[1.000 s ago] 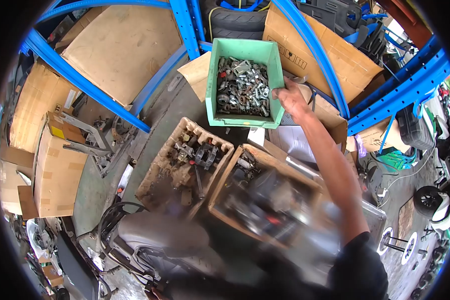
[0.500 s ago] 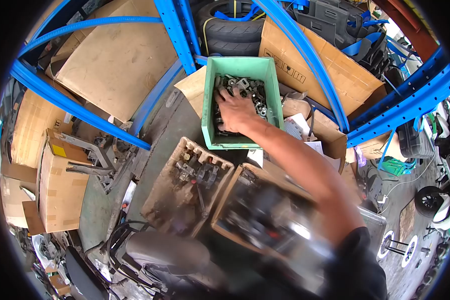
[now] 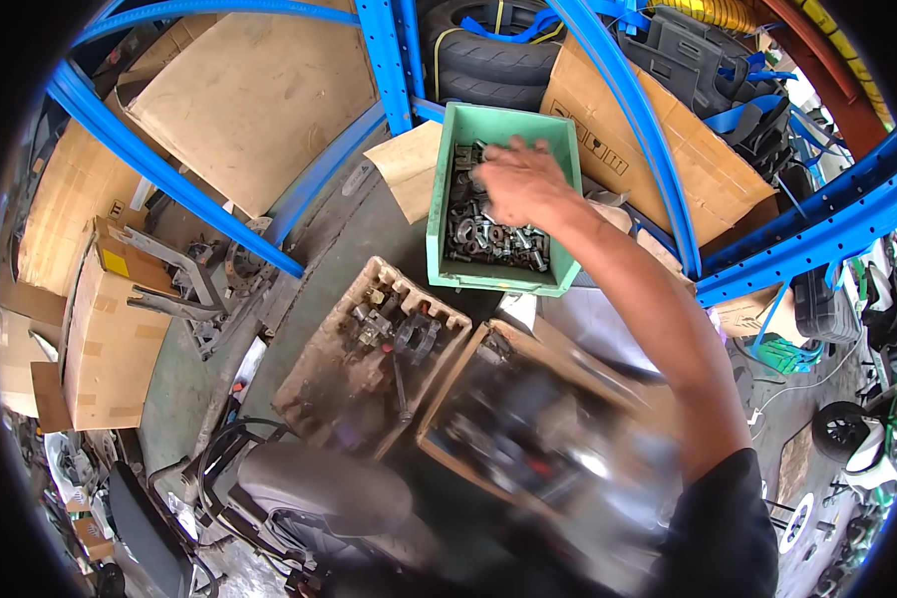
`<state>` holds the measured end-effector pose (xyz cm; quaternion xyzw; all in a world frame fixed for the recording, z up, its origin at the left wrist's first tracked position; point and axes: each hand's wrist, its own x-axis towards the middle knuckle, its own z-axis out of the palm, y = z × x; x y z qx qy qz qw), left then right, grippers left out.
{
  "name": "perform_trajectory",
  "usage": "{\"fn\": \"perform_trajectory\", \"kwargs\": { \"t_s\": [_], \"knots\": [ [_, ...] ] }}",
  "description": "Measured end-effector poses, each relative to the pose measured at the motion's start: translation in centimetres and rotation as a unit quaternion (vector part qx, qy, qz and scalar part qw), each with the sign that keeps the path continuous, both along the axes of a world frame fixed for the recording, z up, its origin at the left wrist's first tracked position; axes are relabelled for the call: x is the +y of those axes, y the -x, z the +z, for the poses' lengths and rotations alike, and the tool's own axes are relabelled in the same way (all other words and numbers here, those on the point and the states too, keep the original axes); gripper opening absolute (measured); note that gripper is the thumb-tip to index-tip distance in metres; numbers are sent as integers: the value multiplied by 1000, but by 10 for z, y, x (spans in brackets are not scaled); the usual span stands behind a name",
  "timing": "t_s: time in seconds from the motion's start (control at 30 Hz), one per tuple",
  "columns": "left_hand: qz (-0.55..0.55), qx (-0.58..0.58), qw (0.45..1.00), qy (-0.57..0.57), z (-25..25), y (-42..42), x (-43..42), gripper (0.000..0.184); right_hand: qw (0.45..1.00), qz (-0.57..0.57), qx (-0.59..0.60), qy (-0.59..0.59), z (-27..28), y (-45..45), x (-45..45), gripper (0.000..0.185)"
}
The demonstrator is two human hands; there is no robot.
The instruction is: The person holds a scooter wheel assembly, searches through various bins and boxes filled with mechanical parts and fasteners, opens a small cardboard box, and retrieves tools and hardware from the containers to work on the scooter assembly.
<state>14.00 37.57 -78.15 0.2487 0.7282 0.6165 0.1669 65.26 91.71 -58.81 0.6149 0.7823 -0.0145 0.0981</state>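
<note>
A green plastic bin (image 3: 445,189) stands at the upper middle of the view, with many metal nuts and bolts (image 3: 493,239) inside. Over the bin's right half hovers my right hand (image 3: 523,184), its fingers spread and slightly bent, above the hardware. Nothing shows held between those fingers, and the palm is hidden. My left hand does not appear.
Two cardboard boxes of metal parts, one with a moulded rim (image 3: 299,374), one brown (image 3: 448,389), lie below the bin. Blue rack posts (image 3: 387,70) rise behind. A motorcycle seat (image 3: 324,488) is at lower left; tyres (image 3: 493,65) stack behind.
My right hand first left the bin's right rim and reached down into the hardware. Since then it has lifted and shifted right within the bin. The whole view has shifted slightly.
</note>
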Motion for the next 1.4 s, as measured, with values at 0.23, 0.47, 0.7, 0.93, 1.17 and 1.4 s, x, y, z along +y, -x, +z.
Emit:
{"fn": "perform_trajectory", "kwargs": {
  "t_s": [0.23, 0.47, 0.7, 0.93, 1.17, 1.4],
  "knots": [
    [-5, -9, 1000, 1, 1, 5, -15, 48, 984, 164, -19, 65, -50, 5, -5, 49],
    [-4, -26, 1000, 14, 0, 16, -36, 48, 963, 182, -199, 31, -17, -6, -16, 25],
    [-15, -11, 1000, 10, 5, 9, -27, 46, 983, 24, -178, 36, 10, -35, 8, 23],
    [-9, -9, 1000, 2, 7, 11, -31, 45, 997, 72, 11, 9, -37, -4, 14, 53],
    [-3, -10, 1000, -7, 6, 9, -34, 44, 991, 89, -74, -68, -25, -25, 35, 37],
    [7, -21, 999, -24, 0, 8, -34, 44, 997, -40, -47, -48, 9, -65, 43, 37]
  ]
}}
